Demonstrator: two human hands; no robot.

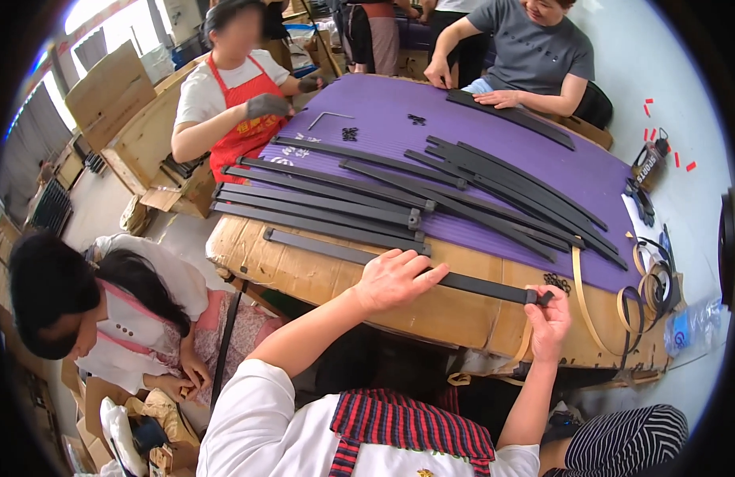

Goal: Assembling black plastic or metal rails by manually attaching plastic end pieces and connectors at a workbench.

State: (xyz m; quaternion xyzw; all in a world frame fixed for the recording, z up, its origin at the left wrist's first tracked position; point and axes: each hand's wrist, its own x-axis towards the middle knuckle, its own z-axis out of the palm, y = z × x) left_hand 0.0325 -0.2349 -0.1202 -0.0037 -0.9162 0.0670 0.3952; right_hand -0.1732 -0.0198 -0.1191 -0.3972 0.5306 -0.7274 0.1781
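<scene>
A long flat black bar [486, 287] lies across the near edge of the table, slanting down to the right. My left hand [395, 278] rests over its middle, fingers bent across it and thumb along its top. At the right end, my right hand [548, 322] pinches a small black end piece [545, 298], which touches the bar's tip. Whether the piece is fixed to the bar I cannot tell. Beyond my left hand lie several similar black bars [327, 208], some with small block-like fittings at their ends.
A purple mat [367, 103] covers much of the cardboard-topped table [252, 248]. On it are a hex key [329, 115] and small black parts [349, 134]. Straps [622, 302] coil at the right. Co-workers sit at the left [129, 310], far left [240, 95] and far right [534, 63].
</scene>
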